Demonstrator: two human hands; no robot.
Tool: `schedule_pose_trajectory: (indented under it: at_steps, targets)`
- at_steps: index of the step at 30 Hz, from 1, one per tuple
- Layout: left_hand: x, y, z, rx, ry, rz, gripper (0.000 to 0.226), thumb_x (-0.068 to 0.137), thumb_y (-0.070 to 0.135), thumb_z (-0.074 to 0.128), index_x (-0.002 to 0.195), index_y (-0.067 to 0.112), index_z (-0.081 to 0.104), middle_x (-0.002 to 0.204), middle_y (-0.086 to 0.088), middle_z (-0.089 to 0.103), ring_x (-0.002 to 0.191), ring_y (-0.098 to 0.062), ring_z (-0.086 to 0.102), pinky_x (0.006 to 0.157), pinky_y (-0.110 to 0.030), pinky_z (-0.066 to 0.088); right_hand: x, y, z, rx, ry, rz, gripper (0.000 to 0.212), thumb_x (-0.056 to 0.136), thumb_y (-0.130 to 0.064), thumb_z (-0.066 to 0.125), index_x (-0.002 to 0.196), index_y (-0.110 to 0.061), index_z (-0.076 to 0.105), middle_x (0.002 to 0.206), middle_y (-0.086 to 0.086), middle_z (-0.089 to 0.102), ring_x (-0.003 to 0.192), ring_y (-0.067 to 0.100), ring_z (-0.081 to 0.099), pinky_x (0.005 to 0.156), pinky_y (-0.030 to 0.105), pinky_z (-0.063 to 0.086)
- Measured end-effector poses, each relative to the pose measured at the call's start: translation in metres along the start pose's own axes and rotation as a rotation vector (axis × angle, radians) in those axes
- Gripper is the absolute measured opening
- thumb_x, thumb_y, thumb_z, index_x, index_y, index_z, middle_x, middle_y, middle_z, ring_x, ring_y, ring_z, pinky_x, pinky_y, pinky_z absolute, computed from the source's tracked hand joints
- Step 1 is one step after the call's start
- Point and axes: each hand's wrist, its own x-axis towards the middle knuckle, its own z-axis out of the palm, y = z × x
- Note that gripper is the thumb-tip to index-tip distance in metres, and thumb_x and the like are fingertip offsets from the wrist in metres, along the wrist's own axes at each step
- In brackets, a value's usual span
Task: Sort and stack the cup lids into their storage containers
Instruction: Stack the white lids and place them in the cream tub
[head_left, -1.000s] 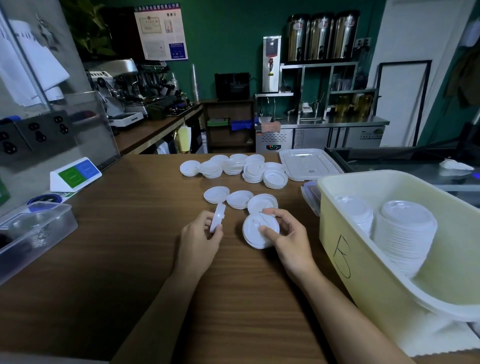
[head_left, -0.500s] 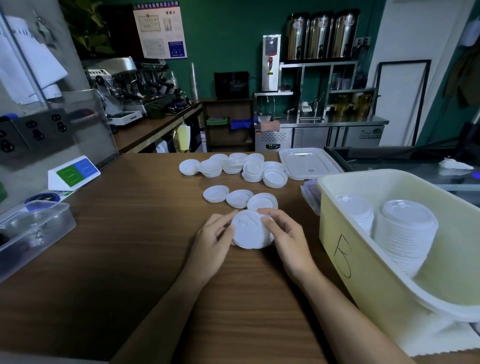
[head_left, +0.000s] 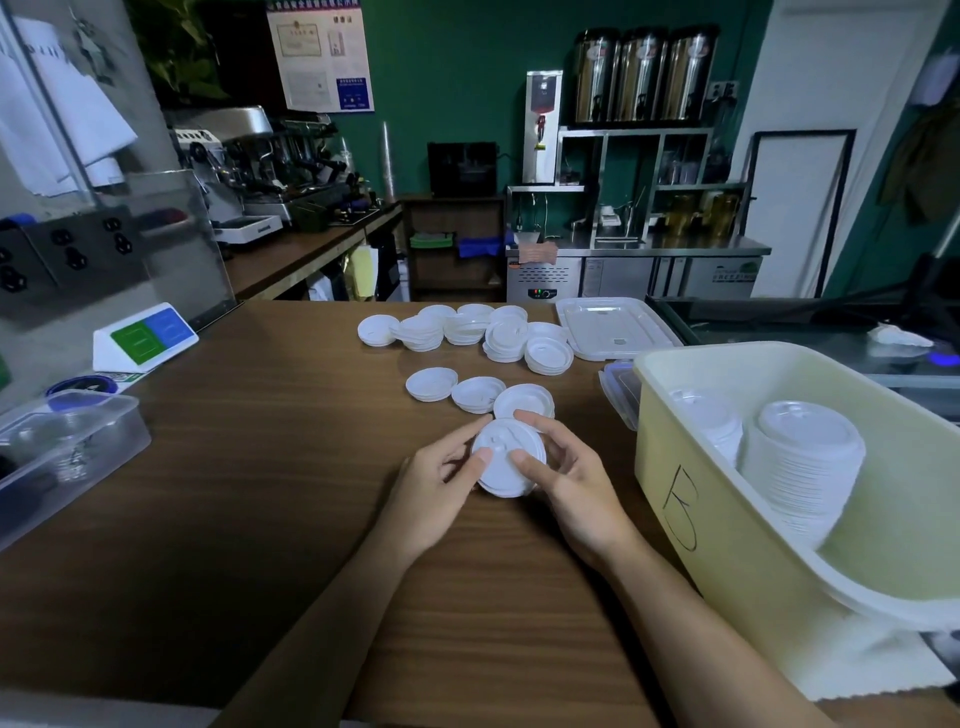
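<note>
Held lids (head_left: 506, 460): white, round, top face up, tilted toward the viewer over the wooden counter (head_left: 260, 493) at centre, betw. both hands. One lid or a few nested: cannot tell.

L hand (head_left: 434, 483) grips the left rim, thumb on the top face, fingers curled beneath. R hand (head_left: 566, 478) grips the right rim likewise, thumb on top, forefinger hooked over the far edge. Both hands are thus clamped on the same item.

Just behind lies a row of three lids (head_left: 477, 394), undersides up, each single on the wood. The rightmost is very near the R forefinger; contact cannot be told.

Further back, near the counter's far edge, is the lid heap (head_left: 467, 332): several short stacks, overlapping. To its right lies a clear container cover (head_left: 613, 327), flat.

R of the hands stands a pale yellow bin (head_left: 727, 519), open, w/ "B" hand-drawn in black on its near wall. Inside are a tall lid stack (head_left: 805, 457), leaning, and a lower lid stack (head_left: 706, 415) behind it to the left.

Betw. bin & cover is a small clear box (head_left: 618, 395), partly hidden by the bin.

At the far L edge sits a clear plastic tub (head_left: 67, 441), contents indistinct. Behind it is a green-and-blue card stand (head_left: 143, 338).

Background: espresso machine (head_left: 234, 156) and three steel urns (head_left: 644, 73).
</note>
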Motion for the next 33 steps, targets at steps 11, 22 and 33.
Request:
schedule_pose_trajectory:
  at_steps: [11, 22, 33]
  targets:
    - [-0.012, 0.015, 0.007, -0.16, -0.07, -0.035, 0.028, 0.093, 0.008, 0.075, 0.119, 0.015, 0.074, 0.09, 0.001, 0.079, 0.084, -0.01, 0.073, 0.074, -0.02, 0.054, -0.026, -0.008, -0.011, -0.172, 0.113, -0.01, 0.017, 0.1, -0.018, 0.071, 0.114, -0.013, 0.079, 0.11, 0.007, 0.08, 0.113, 0.028, 0.073, 0.102, 0.045, 0.053]
    - [0.002, 0.018, 0.031, 0.079, 0.005, 0.053, 0.019, 0.093, 0.022, 0.077, 0.113, 0.023, 0.077, 0.095, 0.013, 0.077, 0.089, 0.001, 0.071, 0.085, -0.023, 0.056, -0.039, -0.013, -0.02, -0.349, 0.369, -0.047, 0.016, 0.099, -0.021, 0.071, 0.114, -0.025, 0.072, 0.106, -0.01, 0.077, 0.097, -0.001, 0.07, 0.087, 0.018, 0.053]
    - [0.066, -0.014, 0.038, 0.665, 0.01, 0.342, 0.037, 0.093, 0.007, 0.072, 0.129, 0.014, 0.071, 0.127, 0.0, 0.072, 0.121, -0.019, 0.063, 0.107, -0.032, 0.048, -0.033, -0.004, -0.02, -0.455, 0.459, -0.067, 0.028, 0.095, -0.01, 0.065, 0.118, -0.027, 0.068, 0.116, -0.02, 0.069, 0.104, -0.014, 0.06, 0.084, 0.0, 0.04]
